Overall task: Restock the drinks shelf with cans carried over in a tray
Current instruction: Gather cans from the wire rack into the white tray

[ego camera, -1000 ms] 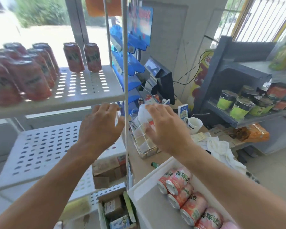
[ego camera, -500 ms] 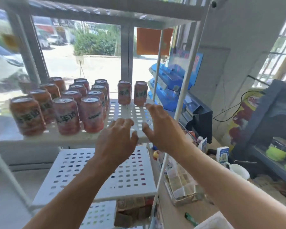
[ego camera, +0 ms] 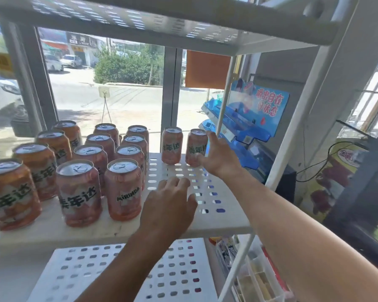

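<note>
Several orange Mirinda cans (ego camera: 123, 192) stand upright in rows on the left of the white perforated drinks shelf (ego camera: 216, 219). Two more cans stand apart at the back right: one (ego camera: 171, 147) by itself, and the rightmost can (ego camera: 194, 147). My right hand (ego camera: 220, 158) reaches to that rightmost can, thumb in front and fingers behind it, gripping it. Over the bare right part of the shelf lies my left hand (ego camera: 168, 205), fingers relaxed, holding nothing. The tray is out of view.
An upper shelf (ego camera: 183, 25) hangs close overhead. A lower perforated shelf (ego camera: 118, 269) lies below. The white shelf post (ego camera: 303, 118) runs up on the right. Behind it are a blue display rack (ego camera: 244, 127) and a clear organizer (ego camera: 255, 277).
My view has risen from the tray and counter to the drinks shelf. Both hands moved up and forward; my right hand has reached the rightmost back can and closed round it.
</note>
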